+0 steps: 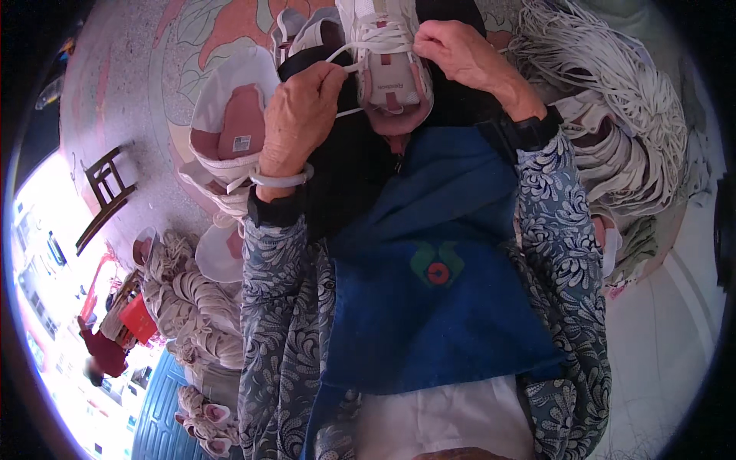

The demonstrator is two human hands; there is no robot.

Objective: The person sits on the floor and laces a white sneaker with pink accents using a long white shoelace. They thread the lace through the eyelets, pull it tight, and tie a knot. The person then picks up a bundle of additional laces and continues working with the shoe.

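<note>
A white and pink sneaker (399, 80) lies across my dark-trousered lap, its pink heel opening toward me. White shoelace (383, 38) crosses its tongue in rows. My left hand (299, 115), a pale bangle at its wrist, is closed on a stretch of this lace left of the shoe; a loose length runs below the fist. At the shoe's right edge my right hand (460, 55) pinches by the eyelets, closed on lace that its fingers mostly cover. Close to my left hand stands a white shoe upper (238, 111) with a pink insole.
A big bundle of white laces (613, 84) lies at right, above stacked pale shoe parts (625, 165). More shoes (310, 31) sit at the far left of my lap. Piled uppers (199, 307) line my left side, beside a blue plastic surface (165, 414). A wooden stool (107, 188) and a person in red (106, 349) are farther left.
</note>
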